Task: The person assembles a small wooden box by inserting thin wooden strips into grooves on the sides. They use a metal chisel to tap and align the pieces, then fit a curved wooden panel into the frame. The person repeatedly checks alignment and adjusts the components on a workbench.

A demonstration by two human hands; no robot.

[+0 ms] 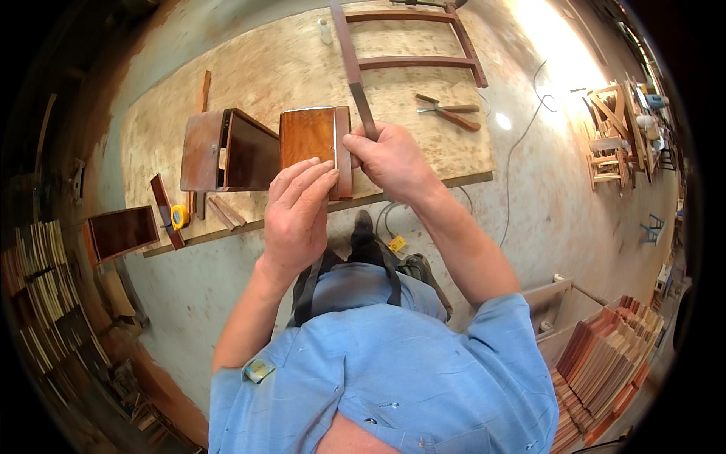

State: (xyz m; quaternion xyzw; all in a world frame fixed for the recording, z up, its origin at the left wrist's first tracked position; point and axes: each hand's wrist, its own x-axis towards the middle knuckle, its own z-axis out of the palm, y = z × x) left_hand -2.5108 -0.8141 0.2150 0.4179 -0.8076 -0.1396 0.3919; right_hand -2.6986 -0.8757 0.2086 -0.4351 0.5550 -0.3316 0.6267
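On the table's near edge stands a glossy orange-brown wooden box [307,136]. A reddish wooden strip [343,163] runs along its right side, beside a pale line. My left hand [296,216] rests with fingers stretched out on the box's near right corner. Closed around the lower end of a flat dark bar [364,110], my right hand [395,163] has its thumb against the reddish strip. The bar points away from me and overlaps the leg of a brown wooden frame [412,62]; whether they touch I cannot tell. Left of the box is a dark open-fronted wooden case [204,155].
Pliers [446,110] lie right on the worktable [249,83]. A yellow tape measure [179,217], wood strips [227,212] and a dark open box [123,233] sit left. A white bottle [325,30] stands farther back. A cable [516,151] crosses the floor; stacked boards [605,356] are lower right.
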